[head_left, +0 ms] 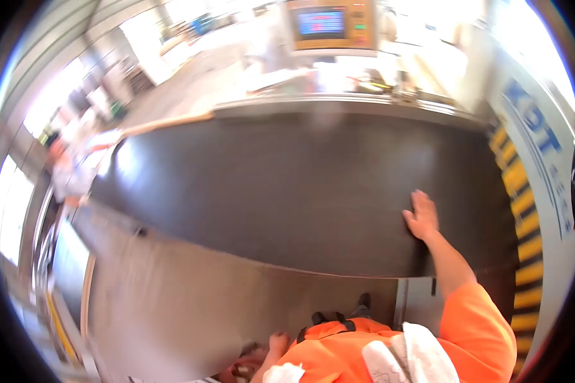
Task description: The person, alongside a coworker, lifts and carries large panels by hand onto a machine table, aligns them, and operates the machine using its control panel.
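A large dark panel lies flat in front of me, its near edge curved by the lens. My right hand rests on its right part, palm down, with the fingers stretched out. Low beside my orange-clad body is my left hand, apart from the panel. Its fingers are small and blurred, so I cannot make out their pose or whether they hold anything.
A yellow-framed control screen stands beyond the panel. On the right is a machine housing with a yellow-black striped edge. Another person stands at the panel's far left end. Boards lean at the lower left.
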Demonstrator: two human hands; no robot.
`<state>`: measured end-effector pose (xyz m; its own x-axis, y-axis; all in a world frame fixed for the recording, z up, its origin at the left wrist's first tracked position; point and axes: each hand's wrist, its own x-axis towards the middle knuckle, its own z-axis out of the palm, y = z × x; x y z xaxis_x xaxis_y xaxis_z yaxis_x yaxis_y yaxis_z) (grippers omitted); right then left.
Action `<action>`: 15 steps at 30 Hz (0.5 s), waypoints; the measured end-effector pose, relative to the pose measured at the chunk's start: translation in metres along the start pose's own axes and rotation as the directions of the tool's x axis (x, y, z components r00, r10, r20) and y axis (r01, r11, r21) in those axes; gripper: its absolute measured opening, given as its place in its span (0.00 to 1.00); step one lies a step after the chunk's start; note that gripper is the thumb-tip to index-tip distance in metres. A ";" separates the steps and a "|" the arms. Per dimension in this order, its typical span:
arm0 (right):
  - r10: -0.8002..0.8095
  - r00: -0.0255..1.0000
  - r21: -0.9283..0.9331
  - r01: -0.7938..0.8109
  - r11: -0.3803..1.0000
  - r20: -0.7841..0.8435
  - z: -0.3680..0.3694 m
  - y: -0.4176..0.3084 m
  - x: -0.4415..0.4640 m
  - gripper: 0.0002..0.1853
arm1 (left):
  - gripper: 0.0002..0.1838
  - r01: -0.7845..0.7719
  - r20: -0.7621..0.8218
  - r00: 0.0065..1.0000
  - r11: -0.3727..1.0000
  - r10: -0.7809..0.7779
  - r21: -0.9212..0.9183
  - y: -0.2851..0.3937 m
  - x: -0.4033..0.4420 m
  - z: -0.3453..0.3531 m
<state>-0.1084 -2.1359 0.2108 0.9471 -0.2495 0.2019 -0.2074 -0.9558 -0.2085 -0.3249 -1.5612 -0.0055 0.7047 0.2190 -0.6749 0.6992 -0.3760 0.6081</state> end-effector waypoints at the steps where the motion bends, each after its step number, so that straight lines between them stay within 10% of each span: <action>1: -0.062 0.998 -0.035 0.061 0.998 -0.033 0.011 0.007 0.001 0.35 | 0.16 -0.019 -0.043 0.999 0.996 0.023 0.090 -0.011 0.005 0.000; 15: 0.072 0.983 -0.181 -0.041 0.983 0.169 0.029 0.012 0.006 0.36 | 0.23 -0.114 -0.235 0.966 0.993 0.111 -0.002 0.030 0.020 0.025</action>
<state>-0.0981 -2.1440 0.1815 0.9575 -0.2877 0.0217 -0.2867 -0.9572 -0.0397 -0.2931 -1.5902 -0.0110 0.7861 0.3812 -0.4865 0.6144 -0.3968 0.6819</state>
